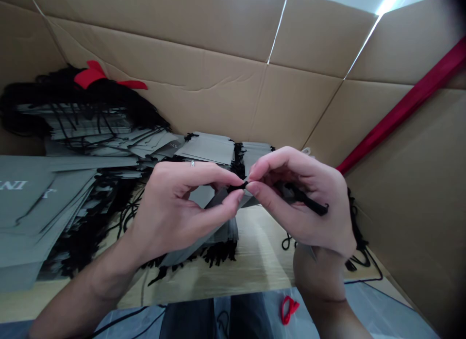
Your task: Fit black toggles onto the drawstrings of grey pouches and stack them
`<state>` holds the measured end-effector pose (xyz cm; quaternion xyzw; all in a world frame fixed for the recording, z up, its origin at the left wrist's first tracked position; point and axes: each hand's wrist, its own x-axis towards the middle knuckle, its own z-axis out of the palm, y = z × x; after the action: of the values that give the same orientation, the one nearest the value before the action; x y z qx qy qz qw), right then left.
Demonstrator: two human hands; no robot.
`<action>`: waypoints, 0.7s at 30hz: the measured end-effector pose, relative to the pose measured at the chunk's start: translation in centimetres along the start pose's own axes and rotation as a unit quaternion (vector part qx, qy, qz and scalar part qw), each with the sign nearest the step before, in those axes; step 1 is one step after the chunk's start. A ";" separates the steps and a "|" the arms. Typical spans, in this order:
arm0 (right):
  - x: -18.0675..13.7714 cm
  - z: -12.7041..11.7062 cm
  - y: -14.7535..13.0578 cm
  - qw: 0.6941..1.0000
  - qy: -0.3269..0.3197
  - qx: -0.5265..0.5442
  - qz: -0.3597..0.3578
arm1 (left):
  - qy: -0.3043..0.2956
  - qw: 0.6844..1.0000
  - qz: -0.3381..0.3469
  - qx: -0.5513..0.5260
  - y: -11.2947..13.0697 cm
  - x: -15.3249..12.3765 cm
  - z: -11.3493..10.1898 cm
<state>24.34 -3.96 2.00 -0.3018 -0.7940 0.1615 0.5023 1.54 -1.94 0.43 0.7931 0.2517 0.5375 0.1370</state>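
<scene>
My left hand (189, 208) pinches a short piece of black cord (237, 186) between thumb and fingertips. A ring is on one of its fingers. My right hand (302, 198) is closed, thumb and forefinger meeting at the other end of the same cord. Across its palm lies a slim black tool (309, 200) with a small hooked tip. Below the fingertips, a grey card or paper bag (204, 195) is partly hidden by my left hand. Under it a stack of grey pieces with black cord ends (222, 251) rests on the table.
Grey printed pieces (47, 208) are piled at the left. Behind them lie black cords (32, 96) with a red strip (91, 75). Cardboard walls (204, 67) enclose the table (262, 261). A dark red band (407, 103) slants down the right. A red loop (289, 310) lies below the table edge.
</scene>
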 end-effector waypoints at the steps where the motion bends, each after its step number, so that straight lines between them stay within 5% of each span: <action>1: 0.0 0.0 0.0 1.000 0.000 -0.006 -0.001 | -0.003 1.000 0.004 0.004 0.0 0.0 -0.1; 13: 0.3 -0.5 0.3 0.999 -0.032 0.036 0.009 | -0.011 0.999 -0.032 -0.037 -0.1 -0.4 -0.1; 21: 0.4 0.0 -0.2 0.999 0.026 -0.022 0.020 | -0.067 0.996 -0.036 -0.038 -0.6 -0.2 -0.5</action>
<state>24.15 -3.86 2.41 -0.3325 -0.7780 0.1464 0.5125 0.89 -1.53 0.17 0.8119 0.2500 0.4871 0.2027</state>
